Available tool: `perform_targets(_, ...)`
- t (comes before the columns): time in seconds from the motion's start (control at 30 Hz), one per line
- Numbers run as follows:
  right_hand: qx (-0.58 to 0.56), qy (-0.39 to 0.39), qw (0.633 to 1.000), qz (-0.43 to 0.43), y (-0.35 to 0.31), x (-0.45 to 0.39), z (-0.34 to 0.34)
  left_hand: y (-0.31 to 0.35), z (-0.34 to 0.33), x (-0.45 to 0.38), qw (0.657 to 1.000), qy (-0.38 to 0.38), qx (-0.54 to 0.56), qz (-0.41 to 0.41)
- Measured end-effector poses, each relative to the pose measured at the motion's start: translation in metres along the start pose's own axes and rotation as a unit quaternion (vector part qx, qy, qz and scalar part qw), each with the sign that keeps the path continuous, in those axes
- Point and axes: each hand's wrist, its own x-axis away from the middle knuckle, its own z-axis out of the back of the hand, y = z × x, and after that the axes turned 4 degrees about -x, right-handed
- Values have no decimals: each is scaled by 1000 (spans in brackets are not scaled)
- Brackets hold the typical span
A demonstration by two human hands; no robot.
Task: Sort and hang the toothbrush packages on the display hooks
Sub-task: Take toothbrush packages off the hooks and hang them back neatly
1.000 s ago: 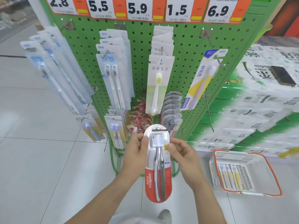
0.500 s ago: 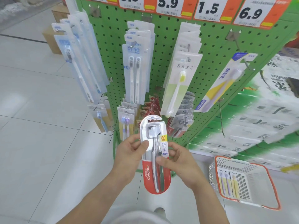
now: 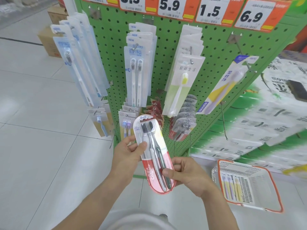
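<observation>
So both hands, left hand [image 3: 127,152] and right hand [image 3: 186,175], are pinching the Colgate toothbrush package [image 3: 153,156] at centre frame, below the pegboard [image 3: 214,47]. Probably best lining up its hang hole with the matching red packs' hook [image 3: 186,123] before sliding it on.

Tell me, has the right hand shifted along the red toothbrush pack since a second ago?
Yes. The right hand slid from the top of the Colgate pack down to its red lower end.

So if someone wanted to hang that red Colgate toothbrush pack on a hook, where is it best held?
Probably by the flat side edges around the middle, as the left hand does now, coming from the left. The Colgate pack is a long, thin card with a raised blister, and its hang hole sits at the top end, so that end should stay free. The right hand pinches the lower red part to steady it.
</observation>
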Motion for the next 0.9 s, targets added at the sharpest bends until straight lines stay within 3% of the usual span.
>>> perform_targets(0.3, -20, 0, 1000, -13, 2, 0, 2, -1, -2, -1, 1000, 3, -17, -9)
perform_targets(0.47, -34, -39, 999, 8, 7, -4, 7, -2, -1, 0, 1000, 11, -15, -6)
perform_targets(0.63, -14, -10, 999, 30, 11, -9, 5, -2, 0, 0, 997, 56, -44, 13)
perform_targets(0.77, 172, 93, 978, 78, 12, -16, -4, 1, -2, 0, 993, 86, -55, 63)
perform_targets(0.9, 411, 136, 891, 137, 9, -19, -20, 3, -9, 2, 996, 11, -35, 83)
